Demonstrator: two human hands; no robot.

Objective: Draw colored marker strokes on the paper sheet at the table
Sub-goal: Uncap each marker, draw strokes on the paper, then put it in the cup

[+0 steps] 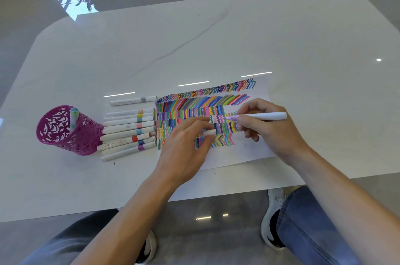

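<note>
One broad white table (216, 43), glossy and stone-like with a faint grey vein, rounded corners; bright reflections streak its top. Paper sheet (244, 154) lies flat near the front edge, most of it filled with rows of short colored strokes, zigzags and chevrons — bare white margin left along the near and right sides. Thin, light, likely to slide on so slick a top, so it wants pinning down rather than gripping.

Left hand (186, 145) rests palm-down on the drawn area, fingers curled around a small white piece, apparently the cap (208, 132). Right hand (263, 124) pinches a white marker (264, 116) low on the barrel, thumb and fingers closed tight near the lilac tip, which sits at or just above the paper among the squiggle rows. Barrel looks smooth, stiff plastic, light — best held close to the tip for control.

Purple pierced cup (67, 132) stands at left, one marker inside. Between cup and sheet, a row of capped white markers (127, 132) with colored bands, one more lying apart above.
</note>
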